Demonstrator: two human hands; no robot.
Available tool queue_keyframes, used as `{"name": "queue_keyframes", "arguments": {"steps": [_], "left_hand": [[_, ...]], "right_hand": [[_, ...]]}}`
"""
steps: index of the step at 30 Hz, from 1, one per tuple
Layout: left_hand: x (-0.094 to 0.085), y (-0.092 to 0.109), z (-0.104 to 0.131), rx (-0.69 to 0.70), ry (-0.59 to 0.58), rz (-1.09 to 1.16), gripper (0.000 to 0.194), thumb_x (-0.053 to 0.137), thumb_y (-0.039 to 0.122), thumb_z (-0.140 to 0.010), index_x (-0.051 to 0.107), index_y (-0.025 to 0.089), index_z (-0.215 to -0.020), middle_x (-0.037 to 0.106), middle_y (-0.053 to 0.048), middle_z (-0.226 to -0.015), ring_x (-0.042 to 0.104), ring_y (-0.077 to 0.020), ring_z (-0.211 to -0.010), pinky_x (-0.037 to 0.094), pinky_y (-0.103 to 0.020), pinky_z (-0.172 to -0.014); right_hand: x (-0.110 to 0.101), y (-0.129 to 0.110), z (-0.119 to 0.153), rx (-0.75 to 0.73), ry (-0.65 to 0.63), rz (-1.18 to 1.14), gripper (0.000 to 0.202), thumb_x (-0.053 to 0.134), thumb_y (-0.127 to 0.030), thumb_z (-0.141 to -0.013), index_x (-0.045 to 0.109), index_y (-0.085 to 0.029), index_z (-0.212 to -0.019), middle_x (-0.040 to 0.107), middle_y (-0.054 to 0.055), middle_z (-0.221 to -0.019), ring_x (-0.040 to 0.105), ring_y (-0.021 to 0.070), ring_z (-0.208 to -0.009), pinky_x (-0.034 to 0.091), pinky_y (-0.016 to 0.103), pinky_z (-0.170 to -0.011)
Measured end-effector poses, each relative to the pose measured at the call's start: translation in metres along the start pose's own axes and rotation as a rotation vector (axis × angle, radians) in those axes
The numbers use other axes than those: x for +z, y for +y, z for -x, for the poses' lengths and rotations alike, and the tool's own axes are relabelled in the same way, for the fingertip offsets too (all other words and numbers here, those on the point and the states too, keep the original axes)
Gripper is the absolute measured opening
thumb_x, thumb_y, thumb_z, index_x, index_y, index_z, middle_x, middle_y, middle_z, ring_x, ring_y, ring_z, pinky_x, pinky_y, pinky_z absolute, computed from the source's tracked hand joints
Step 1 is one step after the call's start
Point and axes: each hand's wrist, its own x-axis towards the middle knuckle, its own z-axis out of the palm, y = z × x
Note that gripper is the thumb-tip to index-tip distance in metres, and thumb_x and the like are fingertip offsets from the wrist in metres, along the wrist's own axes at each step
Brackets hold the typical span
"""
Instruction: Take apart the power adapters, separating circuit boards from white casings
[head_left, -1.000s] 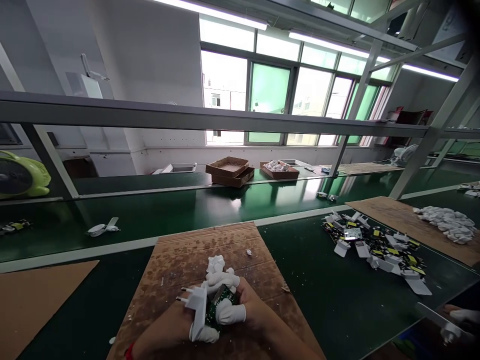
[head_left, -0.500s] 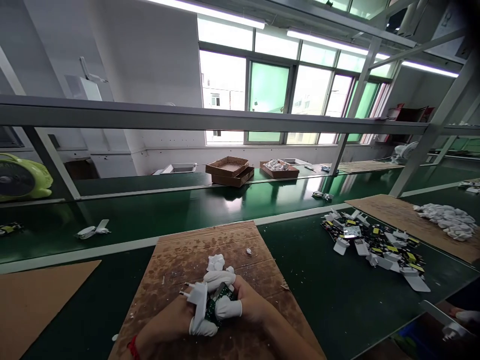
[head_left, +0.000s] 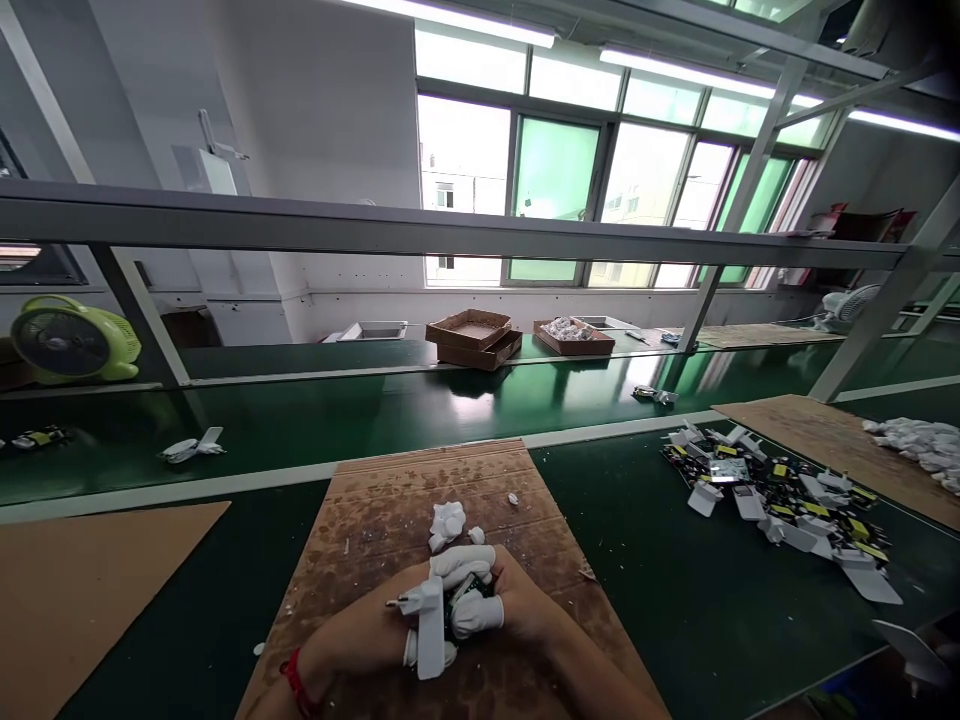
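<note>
My left hand, with white finger covers and a red band at the wrist, is closed around a white plug housing whose two metal pins point left. A small green circuit board lies against the housing and is partly hidden by fingers. My right hand, also with white finger covers, grips this board from the right, thumb on top. Both hands meet just above a stained brown cardboard sheet. Crumpled white lumps rest on the sheet just beyond my fingers.
To the right lies a heap of circuit boards with white plug covers. Cardboard trays stand across the green bench. A plug piece lies at the left, near a green fan. A metal rail crosses ahead.
The plug housing has turned in my hands, so its flat white side now faces me and covers more of the board. The whole view has shifted, with the scene sliding slightly right.
</note>
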Motion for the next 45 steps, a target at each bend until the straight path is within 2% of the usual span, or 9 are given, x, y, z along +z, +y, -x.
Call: {"name": "queue_keyframes", "arguments": {"steps": [5, 11, 20, 24, 29, 33, 40, 43, 45], "left_hand": [[0.002, -0.009, 0.006, -0.06, 0.025, 0.079, 0.063, 0.06, 0.02, -0.068, 0.046, 0.026, -0.129, 0.065, -0.001, -0.111, 0.055, -0.0266, -0.103, 0.042, -0.033, -0.092], [0.004, -0.01, 0.004, 0.047, 0.028, 0.009, 0.063, 0.056, 0.012, -0.074, 0.041, 0.025, -0.133, 0.056, -0.004, -0.126, 0.05, -0.0263, -0.112, 0.04, -0.033, -0.097], [0.005, -0.009, 0.001, 0.062, 0.002, -0.057, 0.062, 0.053, 0.011, -0.074, 0.039, 0.022, -0.133, 0.059, -0.005, -0.121, 0.051, -0.0252, -0.11, 0.038, -0.034, -0.098], [0.006, -0.011, 0.0, 0.069, 0.047, -0.005, 0.063, 0.056, 0.011, -0.069, 0.044, 0.023, -0.13, 0.057, -0.004, -0.123, 0.053, -0.0245, -0.103, 0.039, -0.033, -0.096], [0.006, -0.009, 0.0, 0.119, 0.031, -0.031, 0.049, 0.053, 0.007, -0.068, 0.058, 0.023, -0.114, 0.06, -0.002, -0.115, 0.055, -0.0237, -0.096, 0.043, -0.031, -0.088], [0.009, -0.007, -0.005, 0.129, 0.079, -0.04, 0.04, 0.054, 0.011, -0.066, 0.063, 0.02, -0.103, 0.064, -0.002, -0.104, 0.055, -0.0233, -0.09, 0.045, -0.031, -0.083], [0.017, 0.001, -0.01, -0.065, 0.314, 0.109, 0.058, 0.071, 0.025, -0.059, 0.057, 0.023, -0.116, 0.064, -0.005, -0.11, 0.053, -0.0294, -0.106, 0.04, -0.04, -0.097], [0.019, -0.007, -0.007, -0.058, 0.445, 0.197, 0.064, 0.074, 0.033, -0.062, 0.053, 0.025, -0.122, 0.061, -0.007, -0.118, 0.048, -0.0308, -0.117, 0.033, -0.044, -0.105], [0.021, -0.014, -0.005, -0.026, 0.484, 0.251, 0.064, 0.073, 0.036, -0.066, 0.05, 0.026, -0.125, 0.058, -0.008, -0.123, 0.045, -0.03, -0.121, 0.032, -0.043, -0.106]], "right_hand": [[-0.003, -0.002, -0.001, -0.045, -0.034, 0.047, 0.057, 0.084, -0.034, -0.047, 0.07, -0.015, -0.099, 0.065, 0.004, -0.08, 0.057, 0.017, -0.071, 0.045, 0.026, -0.064], [-0.006, -0.002, 0.001, 0.01, -0.027, -0.029, 0.048, 0.083, -0.025, -0.051, 0.071, -0.016, -0.097, 0.065, 0.003, -0.071, 0.056, 0.0146, -0.061, 0.046, 0.025, -0.059], [-0.004, -0.002, 0.0, -0.01, -0.048, -0.028, 0.041, 0.083, -0.028, -0.052, 0.073, -0.011, -0.089, 0.062, 0.003, -0.063, 0.051, 0.0113, -0.05, 0.042, 0.022, -0.049], [-0.008, -0.004, -0.001, -0.028, -0.026, -0.002, 0.055, 0.084, -0.032, -0.049, 0.07, -0.013, -0.1, 0.064, 0.004, -0.069, 0.053, 0.0125, -0.057, 0.044, 0.023, -0.055], [-0.008, -0.001, 0.001, 0.008, -0.061, -0.02, 0.043, 0.082, -0.034, -0.053, 0.073, -0.012, -0.089, 0.066, 0.004, -0.066, 0.058, 0.0173, -0.061, 0.046, 0.026, -0.056], [-0.007, 0.006, 0.001, 0.016, 0.021, -0.058, 0.044, 0.083, -0.037, -0.051, 0.074, -0.011, -0.086, 0.066, 0.005, -0.061, 0.058, 0.0174, -0.057, 0.043, 0.025, -0.052], [0.003, -0.008, -0.001, -0.077, 0.241, -0.154, 0.048, 0.06, -0.055, -0.076, 0.068, -0.018, -0.105, 0.064, 0.009, -0.111, 0.058, 0.0221, -0.097, 0.042, 0.034, -0.09], [-0.002, -0.003, -0.003, -0.096, 0.319, 0.006, 0.048, 0.06, -0.057, -0.075, 0.069, -0.014, -0.097, 0.068, 0.007, -0.085, 0.059, 0.0162, -0.07, 0.047, 0.028, -0.069], [-0.006, 0.003, -0.005, -0.062, 0.306, 0.095, 0.053, 0.06, -0.062, -0.072, 0.069, -0.01, -0.081, 0.06, 0.003, -0.06, 0.047, 0.0105, -0.047, 0.04, 0.023, -0.049]]}}
